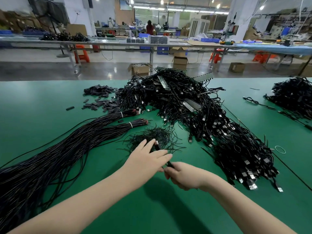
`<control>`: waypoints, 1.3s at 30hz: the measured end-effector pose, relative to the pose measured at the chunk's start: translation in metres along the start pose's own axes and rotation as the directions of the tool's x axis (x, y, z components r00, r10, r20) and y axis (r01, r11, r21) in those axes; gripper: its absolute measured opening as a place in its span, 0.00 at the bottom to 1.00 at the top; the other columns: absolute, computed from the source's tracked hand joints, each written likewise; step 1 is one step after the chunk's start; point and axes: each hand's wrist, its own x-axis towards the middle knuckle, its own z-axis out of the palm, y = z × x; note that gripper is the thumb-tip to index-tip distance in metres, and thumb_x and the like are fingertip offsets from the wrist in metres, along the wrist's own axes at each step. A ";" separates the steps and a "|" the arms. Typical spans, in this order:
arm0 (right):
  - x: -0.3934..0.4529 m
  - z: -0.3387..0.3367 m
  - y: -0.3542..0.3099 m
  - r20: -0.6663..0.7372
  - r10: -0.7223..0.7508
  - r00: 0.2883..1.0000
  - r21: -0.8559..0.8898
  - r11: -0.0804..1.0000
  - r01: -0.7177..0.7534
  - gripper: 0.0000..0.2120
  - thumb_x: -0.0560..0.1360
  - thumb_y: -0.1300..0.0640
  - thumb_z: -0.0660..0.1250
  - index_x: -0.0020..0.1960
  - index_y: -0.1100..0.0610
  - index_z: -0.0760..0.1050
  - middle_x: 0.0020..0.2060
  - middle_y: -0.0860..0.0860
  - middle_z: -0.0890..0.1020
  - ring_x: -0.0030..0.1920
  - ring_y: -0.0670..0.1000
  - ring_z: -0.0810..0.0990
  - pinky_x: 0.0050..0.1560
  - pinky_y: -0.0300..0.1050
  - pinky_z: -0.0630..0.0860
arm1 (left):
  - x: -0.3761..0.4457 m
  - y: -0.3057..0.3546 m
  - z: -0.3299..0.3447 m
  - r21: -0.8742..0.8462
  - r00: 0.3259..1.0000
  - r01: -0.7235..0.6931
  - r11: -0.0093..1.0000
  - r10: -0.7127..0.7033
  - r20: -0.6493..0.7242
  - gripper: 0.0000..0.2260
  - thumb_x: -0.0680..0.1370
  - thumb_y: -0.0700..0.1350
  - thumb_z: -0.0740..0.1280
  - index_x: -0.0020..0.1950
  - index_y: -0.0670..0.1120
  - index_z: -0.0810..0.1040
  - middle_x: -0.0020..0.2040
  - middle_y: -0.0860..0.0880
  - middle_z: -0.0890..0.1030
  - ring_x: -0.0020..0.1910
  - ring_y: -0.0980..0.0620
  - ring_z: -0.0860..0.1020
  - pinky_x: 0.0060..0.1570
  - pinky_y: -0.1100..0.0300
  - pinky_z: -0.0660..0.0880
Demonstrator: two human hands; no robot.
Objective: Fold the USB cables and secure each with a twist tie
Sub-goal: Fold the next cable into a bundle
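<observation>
While both forearms are reaching in from the bottom edge, the left hand (146, 157) is lying flat w/ fingers straight and spread, fingertips touching the near edge of the twist tie pile (154, 136) at centre frame. A folded USB cable (164, 157) is running under that hand; its plug end is showing just past the fingers, its other end is sitting in the right hand (181, 175).

Right hand, lower centre, is curling its fingers round the folded cable and gripping it tight; the exact finger layout is blurred, can't tell more.

Items on green table (42, 98):
- Twist ties: thin black strands, loose heap, lying just beyond left hand.
- Big USB cable heap (194, 107): tangled black leads w/ silver plugs, spreading from upper centre down to lower right of frame. Metal strips (163, 83) are poking out near the top.
- Long wire bundles (70, 141): two, each bound w/ a white tie (130, 124) near the far end, sweeping from centre to lower left edge.
- Small black sleeves (99, 97): scattered, upper left of centre, just beside the heap.
- Second cable heap (293, 97): right edge, well apart from the hands.
- Rubber band (280, 149): pale loop, right of the big heap.

Background, top of frame: long benches (101, 42), orange stools (81, 54), cardboard boxes (180, 60) on floor, persons (150, 28) standing far off, blurred.
</observation>
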 end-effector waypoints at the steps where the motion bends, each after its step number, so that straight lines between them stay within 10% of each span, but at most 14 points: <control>1: 0.002 -0.001 0.001 0.067 0.000 0.998 0.009 1.000 -0.001 0.14 0.83 0.52 0.52 0.41 0.53 0.68 0.30 0.50 0.66 0.24 0.46 0.63 0.25 0.40 0.62 | 0.000 0.000 -0.002 0.048 1.000 -0.017 0.999 0.017 0.003 0.26 0.64 0.60 0.79 0.59 0.54 0.83 0.57 0.56 0.83 0.60 0.40 0.80 0.58 0.38 0.76; 6: 0.014 -0.012 0.004 0.296 -0.045 0.954 0.111 0.994 0.013 0.14 0.84 0.48 0.53 0.42 0.52 0.67 0.30 0.47 0.64 0.24 0.45 0.61 0.27 0.38 0.63 | -0.002 -0.004 0.010 0.136 0.992 -0.115 0.984 0.120 -0.033 0.17 0.67 0.62 0.75 0.46 0.51 0.84 0.40 0.56 0.83 0.56 0.51 0.82 0.62 0.44 0.75; 11: 0.033 -0.010 0.000 0.354 -0.108 0.929 -0.065 0.988 0.140 0.13 0.83 0.50 0.54 0.41 0.49 0.70 0.30 0.46 0.67 0.27 0.45 0.65 0.30 0.39 0.68 | -0.006 -0.019 0.029 0.058 0.978 -0.201 0.978 0.197 0.063 0.18 0.62 0.63 0.79 0.28 0.53 0.76 0.24 0.56 0.74 0.22 0.57 0.74 0.26 0.65 0.72; 16: 0.070 -0.022 -0.001 0.060 -0.131 0.989 0.072 0.989 0.127 0.14 0.81 0.42 0.57 0.52 0.48 0.77 0.40 0.50 0.79 0.35 0.46 0.76 0.33 0.38 0.72 | -0.017 -0.048 0.032 0.050 0.981 0.093 0.994 -0.100 0.166 0.16 0.78 0.63 0.62 0.43 0.52 0.78 0.40 0.54 0.83 0.39 0.53 0.82 0.33 0.61 0.68; 18: 0.090 -0.032 0.010 -0.283 -0.079 0.956 0.123 0.985 0.118 0.16 0.80 0.41 0.58 0.62 0.46 0.76 0.49 0.51 0.81 0.41 0.47 0.79 0.41 0.40 0.74 | -0.027 -0.064 0.036 -0.170 0.908 0.382 0.908 -0.335 0.250 0.17 0.82 0.61 0.56 0.49 0.50 0.77 0.46 0.53 0.82 0.46 0.49 0.81 0.40 0.59 0.73; 20: 0.109 -0.031 0.024 -0.435 -0.134 0.890 -0.232 0.972 0.033 0.20 0.79 0.42 0.61 0.69 0.46 0.72 0.58 0.49 0.78 0.47 0.47 0.78 0.49 0.42 0.73 | -0.035 -0.072 0.042 -0.354 0.826 0.558 0.751 -0.459 0.328 0.16 0.81 0.59 0.59 0.49 0.49 0.78 0.44 0.53 0.82 0.45 0.50 0.80 0.41 0.56 0.75; 23: 0.128 -0.010 0.035 -0.375 -0.156 0.914 -0.622 0.773 -0.124 0.20 0.79 0.41 0.61 0.68 0.46 0.73 0.63 0.48 0.76 0.59 0.52 0.76 0.52 0.47 0.77 | -0.036 -0.075 0.046 -0.575 0.768 0.629 0.523 -0.532 0.356 0.16 0.80 0.56 0.63 0.42 0.46 0.79 0.37 0.54 0.82 0.32 0.58 0.76 0.34 0.57 0.72; 30: 0.136 0.005 0.036 -0.419 -0.354 0.836 -0.786 0.602 -0.139 0.10 0.79 0.58 0.61 0.45 0.50 0.81 0.43 0.47 0.80 0.47 0.53 0.78 0.41 0.43 0.68 | -0.031 -0.073 0.039 -0.745 0.700 0.634 0.207 -0.562 0.440 0.15 0.81 0.52 0.64 0.37 0.50 0.80 0.35 0.56 0.84 0.30 0.58 0.78 0.36 0.63 0.71; 39: 0.109 -0.019 0.022 -0.456 -0.336 0.824 -0.717 0.688 -0.116 0.08 0.76 0.62 0.60 0.42 0.53 0.74 0.36 0.49 0.79 0.39 0.54 0.76 0.39 0.45 0.71 | -0.023 -0.068 0.032 -0.785 0.658 0.617 0.065 -0.590 0.468 0.12 0.81 0.50 0.65 0.41 0.48 0.82 0.33 0.52 0.83 0.36 0.57 0.84 0.46 0.62 0.74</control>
